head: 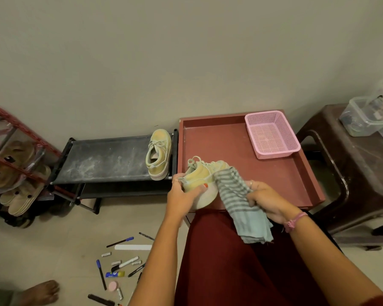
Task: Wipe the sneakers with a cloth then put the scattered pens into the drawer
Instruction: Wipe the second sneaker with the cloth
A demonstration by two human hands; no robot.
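While my left hand (184,195) grips the sneaker (202,180) by its heel and sole, my right hand (263,200) is closed on the striped cloth (237,191), which lies against the side of the shoe. Both are held in the air over the near left corner of the red tray (230,138). To wipe well, I think I should keep the shoe firm with the left and draw the cloth along the upper toward the toe, then turn the shoe for the other side (the sole edge looks dusty too). The second sneaker (158,154) waits at the right end of the black rack (106,159), just beside the tray wall. A pink basket (272,134) stands in the far right corner of the tray, well apart, so there is open room in the middle. The pens (119,268) lie scattered on the floor below my left arm, near a bare foot (42,291); I see no drawer.
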